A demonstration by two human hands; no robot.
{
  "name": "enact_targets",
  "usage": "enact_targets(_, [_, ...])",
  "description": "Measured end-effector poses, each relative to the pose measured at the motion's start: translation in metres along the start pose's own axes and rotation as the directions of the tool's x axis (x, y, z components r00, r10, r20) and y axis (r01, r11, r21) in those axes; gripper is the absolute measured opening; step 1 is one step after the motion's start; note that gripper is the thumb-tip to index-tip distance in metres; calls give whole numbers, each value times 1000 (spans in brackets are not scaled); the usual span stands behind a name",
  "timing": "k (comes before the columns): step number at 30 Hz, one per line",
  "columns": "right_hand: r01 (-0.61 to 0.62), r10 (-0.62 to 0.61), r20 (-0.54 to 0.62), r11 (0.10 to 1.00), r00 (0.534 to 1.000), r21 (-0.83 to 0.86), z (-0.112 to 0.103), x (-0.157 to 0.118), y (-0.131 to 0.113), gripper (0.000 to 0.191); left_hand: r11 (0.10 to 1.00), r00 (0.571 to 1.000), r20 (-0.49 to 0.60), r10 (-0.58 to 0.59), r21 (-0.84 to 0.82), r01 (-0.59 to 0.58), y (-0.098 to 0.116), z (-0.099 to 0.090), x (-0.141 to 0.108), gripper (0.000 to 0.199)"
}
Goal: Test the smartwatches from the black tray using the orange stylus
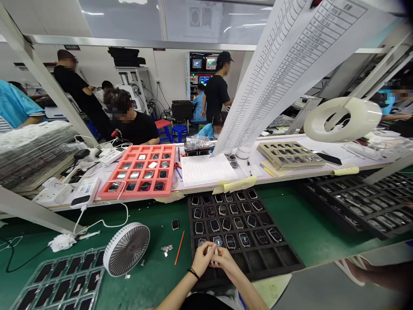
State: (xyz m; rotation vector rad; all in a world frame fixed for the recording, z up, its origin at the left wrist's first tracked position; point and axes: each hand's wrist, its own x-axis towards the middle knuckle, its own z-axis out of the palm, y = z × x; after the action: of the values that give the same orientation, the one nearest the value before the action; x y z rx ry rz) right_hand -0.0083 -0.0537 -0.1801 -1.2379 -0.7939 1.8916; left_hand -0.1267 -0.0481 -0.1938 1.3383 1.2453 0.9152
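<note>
My left hand (202, 257) and my right hand (226, 259) meet over the near part of a black foam tray (248, 261). Between them, their closed fingers hold a small pale-edged smartwatch (214, 251), largely hidden by the fingers. Rows of square smartwatch bodies (226, 224) fill the tray's far compartments, while several near ones on the right hold nothing. A dark band circles my left wrist. To the left of the tray, an orange stick (180, 247) and a single dark watch (175, 224) lie on the green mat (161, 275).
A white fan (127, 249) and a clear blister tray (58, 282) stand left. On the shelf sit a pink tray (137, 172) of watches, papers (208, 169) and stacked beige trays (290, 156). A ring lamp (342, 119) and hanging sheets (277, 64) overhang; more black trays (361, 202) lie right.
</note>
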Motion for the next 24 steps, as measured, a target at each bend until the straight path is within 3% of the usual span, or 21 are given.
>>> enact_targets(24, [-13,13,-3,1000,1000,-14,-1,0,1,42,1000,1000,-12,-2,-14,2,-4,1,1,44])
